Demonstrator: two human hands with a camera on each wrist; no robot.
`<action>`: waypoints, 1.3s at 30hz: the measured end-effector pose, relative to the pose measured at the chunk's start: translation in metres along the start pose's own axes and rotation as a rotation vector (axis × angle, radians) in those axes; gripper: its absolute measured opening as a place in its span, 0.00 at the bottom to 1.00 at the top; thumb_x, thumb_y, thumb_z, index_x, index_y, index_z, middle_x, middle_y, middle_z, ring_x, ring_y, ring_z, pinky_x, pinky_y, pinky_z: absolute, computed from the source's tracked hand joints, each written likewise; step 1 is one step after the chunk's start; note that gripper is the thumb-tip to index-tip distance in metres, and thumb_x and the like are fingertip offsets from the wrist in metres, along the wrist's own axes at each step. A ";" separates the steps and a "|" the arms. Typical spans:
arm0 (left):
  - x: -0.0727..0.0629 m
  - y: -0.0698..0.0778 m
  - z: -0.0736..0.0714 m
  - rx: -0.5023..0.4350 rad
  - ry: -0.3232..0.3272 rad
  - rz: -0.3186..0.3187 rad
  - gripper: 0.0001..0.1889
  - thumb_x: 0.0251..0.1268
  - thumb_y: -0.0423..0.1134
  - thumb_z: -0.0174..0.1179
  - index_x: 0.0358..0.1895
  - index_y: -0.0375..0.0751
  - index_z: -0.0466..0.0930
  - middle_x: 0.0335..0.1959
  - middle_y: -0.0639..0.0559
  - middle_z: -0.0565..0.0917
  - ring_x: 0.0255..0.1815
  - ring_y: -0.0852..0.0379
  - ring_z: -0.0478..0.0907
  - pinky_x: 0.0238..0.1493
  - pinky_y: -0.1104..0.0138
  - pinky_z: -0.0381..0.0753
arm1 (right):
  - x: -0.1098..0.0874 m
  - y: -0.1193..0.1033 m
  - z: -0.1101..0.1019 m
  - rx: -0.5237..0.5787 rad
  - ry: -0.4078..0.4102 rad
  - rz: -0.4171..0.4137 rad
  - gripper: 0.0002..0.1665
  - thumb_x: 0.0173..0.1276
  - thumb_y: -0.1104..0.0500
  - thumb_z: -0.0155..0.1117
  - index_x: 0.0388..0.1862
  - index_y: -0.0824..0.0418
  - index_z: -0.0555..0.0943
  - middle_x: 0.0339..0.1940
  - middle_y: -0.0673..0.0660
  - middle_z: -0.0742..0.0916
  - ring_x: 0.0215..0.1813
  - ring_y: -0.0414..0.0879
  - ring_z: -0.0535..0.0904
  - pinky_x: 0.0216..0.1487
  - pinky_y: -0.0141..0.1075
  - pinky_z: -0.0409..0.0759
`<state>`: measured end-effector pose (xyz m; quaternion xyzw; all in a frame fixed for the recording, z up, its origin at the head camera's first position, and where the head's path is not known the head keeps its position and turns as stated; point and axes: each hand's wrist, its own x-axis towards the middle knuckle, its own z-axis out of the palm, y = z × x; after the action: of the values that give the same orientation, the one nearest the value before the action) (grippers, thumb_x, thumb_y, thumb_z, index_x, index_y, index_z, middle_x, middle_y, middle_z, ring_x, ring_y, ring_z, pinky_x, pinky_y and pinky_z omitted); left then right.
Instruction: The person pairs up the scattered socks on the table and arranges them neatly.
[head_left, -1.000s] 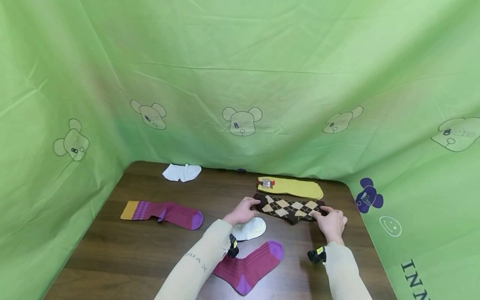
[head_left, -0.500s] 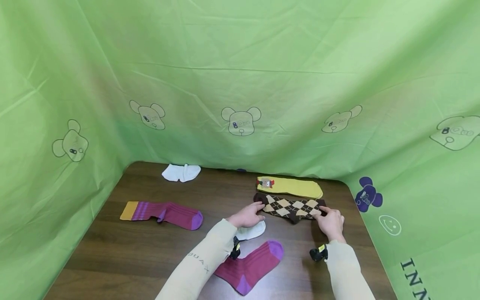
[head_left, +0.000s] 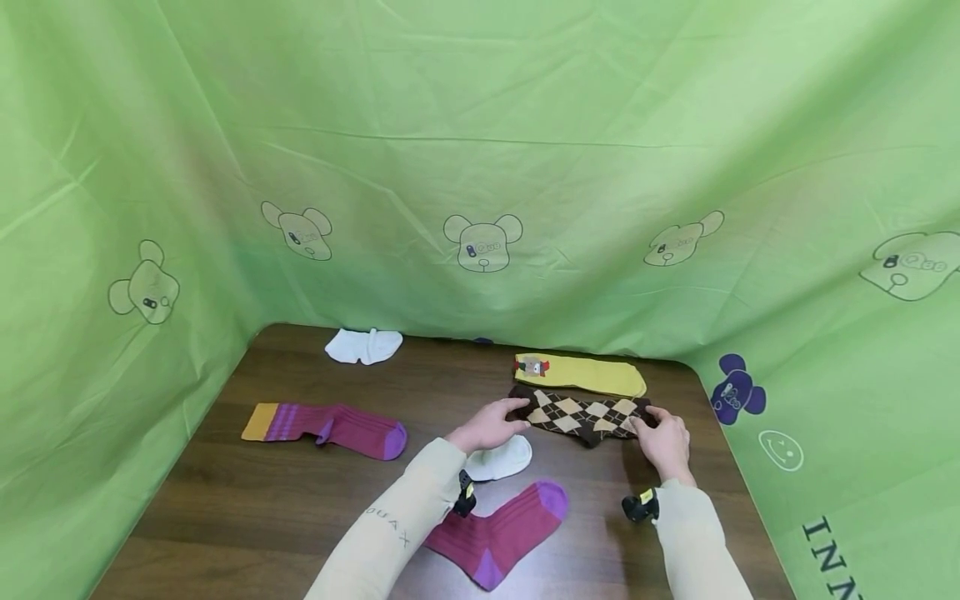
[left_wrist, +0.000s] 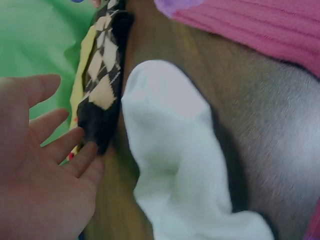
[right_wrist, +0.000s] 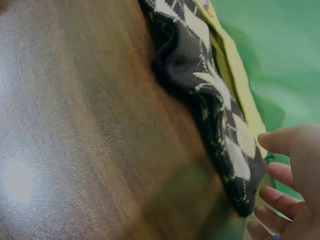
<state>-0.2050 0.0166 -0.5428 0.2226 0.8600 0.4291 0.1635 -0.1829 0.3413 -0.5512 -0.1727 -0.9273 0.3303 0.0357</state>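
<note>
Cream sleeves (head_left: 397, 517) stretch over the table (head_left: 217, 508), with a hand at each end of the checked sock (head_left: 568, 412). The left hand (head_left: 491, 427) is loosely open, with its thumb apart from its fingers, and holds nothing that I can see. The right hand (head_left: 666, 446) is open too, its fingers a little bent and spread. I can't tell if either hand touches the sock.

The checked sock lies along the table's far right part, mostly flat, with a bump poking toward the near edge. I can't tell if it is one sock or two. Just past it, by the far edge, is the yellow sock (head_left: 592, 377), laid out neatly. These two spots look done, or almost done.

The rest looks left to do. The near white sock (head_left: 504, 458) lies close to the left hand, and its match, the far white sock (head_left: 367, 345), is up by the far left corner. The near pink sock (head_left: 517, 533) is partly under the left arm, toward the near edge. The other pink sock (head_left: 356, 429) lies near the left edge. So both matching sets are apart.
</note>
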 end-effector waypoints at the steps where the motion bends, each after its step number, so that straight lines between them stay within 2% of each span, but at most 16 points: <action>1: 0.000 0.000 -0.003 -0.009 0.004 0.001 0.30 0.73 0.43 0.57 0.75 0.36 0.67 0.73 0.40 0.70 0.74 0.41 0.64 0.72 0.51 0.62 | 0.000 -0.001 -0.001 0.007 0.010 0.002 0.32 0.73 0.53 0.61 0.67 0.73 0.72 0.64 0.79 0.71 0.68 0.77 0.60 0.67 0.63 0.57; 8: -0.004 -0.003 -0.021 -0.073 0.046 -0.002 0.27 0.76 0.42 0.57 0.74 0.36 0.69 0.71 0.38 0.73 0.71 0.40 0.68 0.69 0.50 0.68 | -0.001 -0.010 -0.005 0.071 0.061 -0.033 0.31 0.73 0.53 0.62 0.66 0.73 0.73 0.62 0.77 0.74 0.67 0.72 0.64 0.68 0.60 0.60; 16: -0.008 -0.010 -0.032 -0.153 0.098 -0.001 0.27 0.75 0.42 0.58 0.72 0.34 0.70 0.70 0.40 0.73 0.69 0.38 0.70 0.66 0.48 0.70 | -0.004 -0.024 -0.010 0.148 0.044 -0.066 0.33 0.75 0.53 0.63 0.69 0.73 0.71 0.63 0.75 0.74 0.67 0.68 0.67 0.68 0.57 0.61; 22: -0.015 -0.016 -0.038 -0.182 0.131 -0.003 0.27 0.75 0.42 0.59 0.72 0.35 0.71 0.70 0.40 0.73 0.70 0.37 0.69 0.66 0.46 0.69 | -0.005 -0.032 -0.010 0.181 0.046 -0.056 0.33 0.75 0.52 0.62 0.70 0.72 0.70 0.64 0.73 0.73 0.67 0.67 0.70 0.68 0.56 0.63; 29: -0.022 -0.019 -0.041 -0.214 0.155 0.013 0.27 0.75 0.41 0.59 0.71 0.32 0.71 0.69 0.38 0.74 0.69 0.35 0.69 0.67 0.44 0.68 | -0.008 -0.041 -0.009 0.207 0.016 -0.056 0.33 0.77 0.51 0.61 0.71 0.70 0.70 0.66 0.71 0.73 0.68 0.66 0.69 0.68 0.55 0.65; 36: -0.028 -0.021 -0.045 -0.223 0.163 -0.017 0.27 0.75 0.43 0.59 0.72 0.36 0.71 0.69 0.42 0.75 0.69 0.40 0.71 0.65 0.50 0.72 | -0.010 -0.049 -0.009 0.251 -0.012 -0.072 0.33 0.77 0.50 0.60 0.71 0.69 0.70 0.68 0.70 0.74 0.69 0.64 0.70 0.67 0.53 0.67; 39: -0.032 -0.023 -0.047 -0.240 0.165 -0.014 0.26 0.75 0.42 0.60 0.71 0.36 0.71 0.69 0.41 0.74 0.68 0.38 0.71 0.64 0.49 0.73 | -0.012 -0.052 -0.010 0.275 -0.032 -0.071 0.33 0.77 0.50 0.60 0.72 0.68 0.69 0.70 0.69 0.74 0.70 0.63 0.70 0.67 0.53 0.68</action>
<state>-0.2057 -0.0430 -0.5314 0.1593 0.8146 0.5446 0.1206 -0.1858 0.3054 -0.5103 -0.1281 -0.8791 0.4556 0.0560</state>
